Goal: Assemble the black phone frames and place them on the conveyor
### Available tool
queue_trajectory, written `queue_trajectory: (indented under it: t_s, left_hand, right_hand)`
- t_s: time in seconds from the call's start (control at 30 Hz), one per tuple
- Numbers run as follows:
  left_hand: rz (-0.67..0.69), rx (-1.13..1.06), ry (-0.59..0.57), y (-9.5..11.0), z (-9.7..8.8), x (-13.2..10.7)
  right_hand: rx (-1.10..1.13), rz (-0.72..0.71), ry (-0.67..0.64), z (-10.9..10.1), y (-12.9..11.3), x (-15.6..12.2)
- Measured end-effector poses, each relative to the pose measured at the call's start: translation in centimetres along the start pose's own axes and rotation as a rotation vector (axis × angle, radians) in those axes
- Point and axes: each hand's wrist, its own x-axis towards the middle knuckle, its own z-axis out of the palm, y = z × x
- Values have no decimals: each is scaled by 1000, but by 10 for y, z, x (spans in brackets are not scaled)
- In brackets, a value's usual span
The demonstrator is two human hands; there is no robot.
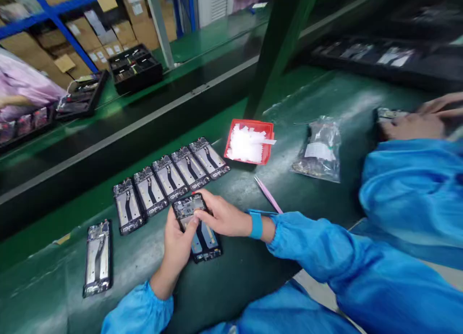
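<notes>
Over the green bench point(144, 261), just in front of a row of five similar units point(176, 179), our left hand point(177, 241) and right hand point(228, 217) are both closed on an opened phone unit point(209, 236), thumbs point(190, 229) on its face. We judge it light and stiff but fragile, best held by its side edges point(217, 241), with pressure kept off the circuit board point(188, 207) and the thin black ribbon cable point(202, 240).

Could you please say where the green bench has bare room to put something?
Bare patches: between the lone black-framed phone assembly and the left hand; between the pink tweezers, clear plastic bag and right blue sleeve. Crowded: around the row of five assemblies, where that hand and the right hand hold another assembly.
</notes>
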Motion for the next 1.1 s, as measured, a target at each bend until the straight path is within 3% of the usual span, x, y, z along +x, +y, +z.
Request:
queue_trajectory:
  t_s: [0.17, 0.47, 0.63, 0.83, 0.93, 1.1]
  left_hand:
    - [-38, -65, 46, -1, 1, 3]
    - [-11, -32, 93, 2, 4, -1]
    - [-60, -57, 145, 5, 10, -1]
    - [-64, -192, 205, 22, 3, 13]
    - [-31, -48, 120, 24, -8, 14]
    - [48, 487, -2, 20, -27, 21]
  right_hand:
    - [323, -104, -130, -3, 8, 10]
    - [533, -3, -30, 8, 2, 6]
    - [445, 14, -44, 8, 5, 5]
    - [28, 74, -115, 7, 13, -2]
    - [98, 159, -148, 7, 18, -1]
    - [320, 302, -108, 7, 25, 11]
